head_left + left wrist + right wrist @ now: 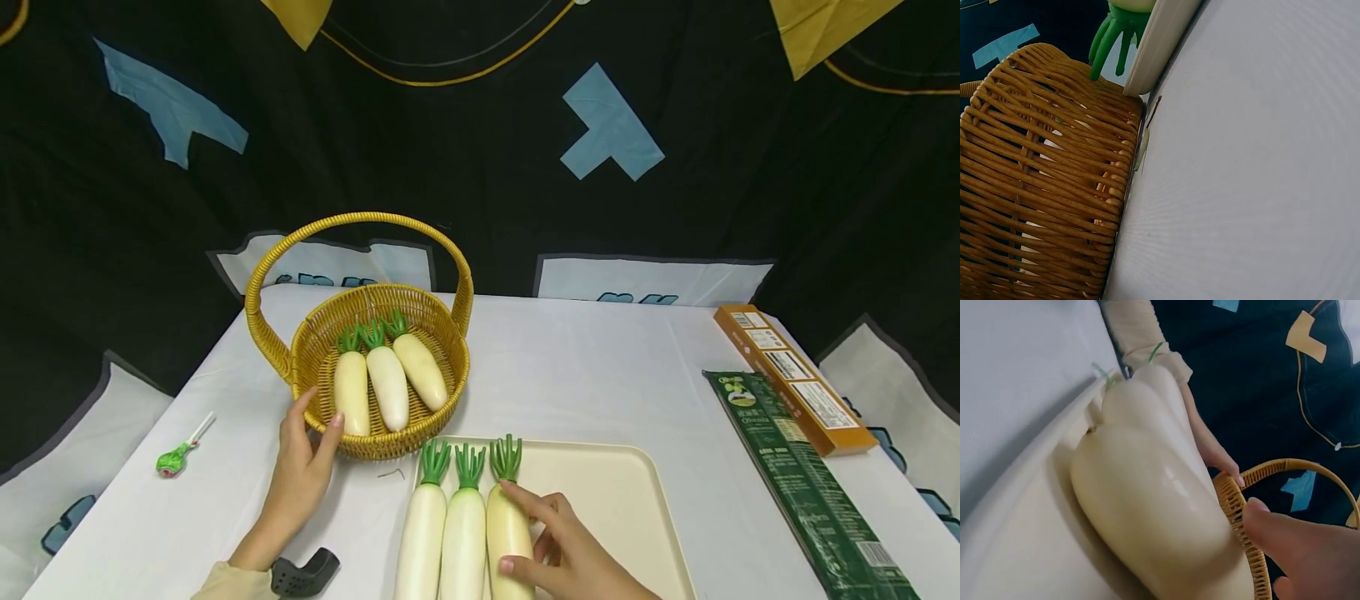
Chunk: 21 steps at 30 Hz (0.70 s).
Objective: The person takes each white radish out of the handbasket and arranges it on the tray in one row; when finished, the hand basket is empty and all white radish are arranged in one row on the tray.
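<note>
A yellow wicker basket [382, 446] with a tall handle holds three pale radishes [387, 387] with green tops. The left hand [300, 467] touches the basket's front left rim, thumb and fingers spread. Three longer white radishes [463, 542] lie side by side on a cream tray [607, 492]. On the rightmost radish [510, 533] rests the right hand [573, 546], index finger near its green top and thumb on its side. The left wrist view shows the basket's woven side [1041, 181]; in the right wrist view the right thumb [1310, 550] is beside the nearest radish [1154, 506].
A green-wrapped lollipop [174, 458] lies at the table's left. To the right are a flat green package [810, 492] and an orange box [795, 379]. A small twig-like scrap [391, 473] lies between basket and tray. A dark cloth [480, 167] hangs behind the table.
</note>
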Available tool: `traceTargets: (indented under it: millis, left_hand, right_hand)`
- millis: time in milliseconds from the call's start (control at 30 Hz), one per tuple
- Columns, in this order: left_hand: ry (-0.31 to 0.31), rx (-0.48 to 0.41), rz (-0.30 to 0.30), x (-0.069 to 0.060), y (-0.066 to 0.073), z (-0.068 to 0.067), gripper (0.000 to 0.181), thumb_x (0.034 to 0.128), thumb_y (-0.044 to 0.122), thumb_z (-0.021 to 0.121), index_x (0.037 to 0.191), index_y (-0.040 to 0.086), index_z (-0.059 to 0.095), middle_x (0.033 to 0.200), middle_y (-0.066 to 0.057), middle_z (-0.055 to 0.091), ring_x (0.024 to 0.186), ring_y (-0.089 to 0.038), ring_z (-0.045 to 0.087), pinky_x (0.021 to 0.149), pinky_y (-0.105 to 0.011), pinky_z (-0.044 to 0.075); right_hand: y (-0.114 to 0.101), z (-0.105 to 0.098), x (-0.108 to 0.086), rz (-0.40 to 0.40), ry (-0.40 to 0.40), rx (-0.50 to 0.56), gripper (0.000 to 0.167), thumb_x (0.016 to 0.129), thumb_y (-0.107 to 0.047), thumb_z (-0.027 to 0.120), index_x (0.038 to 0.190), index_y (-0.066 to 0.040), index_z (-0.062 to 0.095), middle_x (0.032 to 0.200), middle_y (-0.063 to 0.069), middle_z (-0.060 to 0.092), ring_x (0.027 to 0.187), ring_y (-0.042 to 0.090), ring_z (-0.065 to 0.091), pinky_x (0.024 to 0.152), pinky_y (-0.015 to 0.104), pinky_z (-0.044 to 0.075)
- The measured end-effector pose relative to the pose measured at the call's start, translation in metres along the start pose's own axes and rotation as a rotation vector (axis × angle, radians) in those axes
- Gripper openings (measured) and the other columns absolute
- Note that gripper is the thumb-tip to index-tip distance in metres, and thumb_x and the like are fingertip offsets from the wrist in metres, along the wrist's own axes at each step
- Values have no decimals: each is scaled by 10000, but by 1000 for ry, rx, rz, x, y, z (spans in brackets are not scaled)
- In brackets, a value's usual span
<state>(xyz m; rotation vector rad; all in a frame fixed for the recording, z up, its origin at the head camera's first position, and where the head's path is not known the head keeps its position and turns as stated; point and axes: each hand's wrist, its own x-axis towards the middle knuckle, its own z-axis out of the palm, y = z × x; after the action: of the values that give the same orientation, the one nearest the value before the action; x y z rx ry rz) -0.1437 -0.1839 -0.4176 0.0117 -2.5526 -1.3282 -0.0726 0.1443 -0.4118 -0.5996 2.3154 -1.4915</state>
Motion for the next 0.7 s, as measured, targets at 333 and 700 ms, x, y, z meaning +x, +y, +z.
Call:
traceTargets:
  millis: [333, 700]
  left_hand:
    - [7, 12, -5, 0, -1, 1, 606, 960, 332, 398, 1436, 76, 125, 1425, -297, 161, 1305, -467, 220, 956, -623, 310]
    - [4, 16, -6, 0, 0, 1, 611, 960, 334, 396, 1439, 77, 117, 1430, -296, 153, 1310, -466, 210, 965, -631, 290]
  right_hand:
    - [-1, -2, 2, 41, 117, -65, 647, 835, -359, 621, 1398, -224, 331, 1008, 138, 358, 610, -13, 425, 556, 164, 442]
    - [-1, 0, 3, 76, 257, -47, 491, 849, -307, 618, 1305, -236, 448, 952, 81, 408, 644, 22, 405, 540, 156, 393]
